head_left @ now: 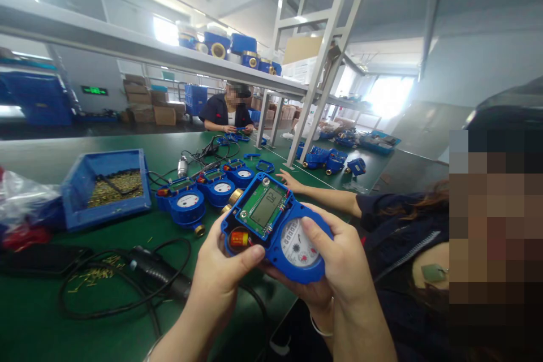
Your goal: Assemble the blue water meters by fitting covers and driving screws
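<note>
A blue water meter [275,246] with its upper housing uncovered is held up over the bench, tilted. Its circuit board has a small grey screen [269,207], beside an orange battery [239,238] and a round white dial [299,242]. My left hand [229,271] grips the battery end, thumb on the near edge. Around the dial end closes my right hand [339,251], thumb on the dial's rim. Another hand [314,294], wearing a pale bracelet, is beneath the meter; its arm is mostly hidden behind mine.
Several blue meters [186,206] stand behind. A blue bin [108,215] of brass-coloured screws is left. Loose screws [99,274], a black cabled tool [159,271] lie nearer. A co-worker's hand [292,182] reaches over the bench from the right; another person [229,110] sits opposite, below a shelf [161,52].
</note>
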`<state>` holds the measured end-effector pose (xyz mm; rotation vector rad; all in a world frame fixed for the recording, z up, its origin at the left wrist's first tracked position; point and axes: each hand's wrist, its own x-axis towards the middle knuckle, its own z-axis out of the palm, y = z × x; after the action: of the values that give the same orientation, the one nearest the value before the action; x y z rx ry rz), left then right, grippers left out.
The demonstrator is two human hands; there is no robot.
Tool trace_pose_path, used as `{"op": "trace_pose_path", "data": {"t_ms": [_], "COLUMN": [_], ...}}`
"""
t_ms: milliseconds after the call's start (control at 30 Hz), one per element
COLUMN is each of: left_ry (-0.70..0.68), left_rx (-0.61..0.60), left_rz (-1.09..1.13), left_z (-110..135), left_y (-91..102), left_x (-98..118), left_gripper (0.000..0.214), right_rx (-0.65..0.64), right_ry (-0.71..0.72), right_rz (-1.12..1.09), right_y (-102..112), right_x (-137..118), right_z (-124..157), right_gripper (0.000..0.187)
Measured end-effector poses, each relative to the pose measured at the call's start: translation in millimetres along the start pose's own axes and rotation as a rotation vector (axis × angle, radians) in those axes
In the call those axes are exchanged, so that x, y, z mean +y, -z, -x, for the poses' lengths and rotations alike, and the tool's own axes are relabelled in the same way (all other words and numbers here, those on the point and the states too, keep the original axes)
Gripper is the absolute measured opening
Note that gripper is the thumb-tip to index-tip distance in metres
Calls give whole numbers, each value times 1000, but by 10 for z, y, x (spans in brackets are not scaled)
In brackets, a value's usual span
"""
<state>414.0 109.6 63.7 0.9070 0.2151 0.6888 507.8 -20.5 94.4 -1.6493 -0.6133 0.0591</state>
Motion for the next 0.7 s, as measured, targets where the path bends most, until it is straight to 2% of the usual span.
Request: {"op": "trace_pose_path", "data": {"t_ms": [133,267,367,500,600,700], "left_ry": [-43,-58,-66,-30,-1,-23], "left_rx": [20,82,156,304,398,468], "left_rz": [-45,-15,13,24,41,59], "left_z": [67,191,306,464,583,692], "left_y": [111,294,497,845,1105,1317], "left_x": [151,321,446,553,563,528], "left_gripper": [82,84,81,76,69,64], "right_rx": [-5,-51,-90,-156,-213,-203], "right_ry": [4,48,7,-128,-206,-186], "right_rz": [-62,-105,-127,-125,-115,-80], "right_y": [-174,-437,-719,-1183,-1526,-1784], "right_x": [-79,-54,17,153,283,427], "right_z": [66,191,365,701,970,1193], "right_gripper": [47,47,49,56,63,63]}}
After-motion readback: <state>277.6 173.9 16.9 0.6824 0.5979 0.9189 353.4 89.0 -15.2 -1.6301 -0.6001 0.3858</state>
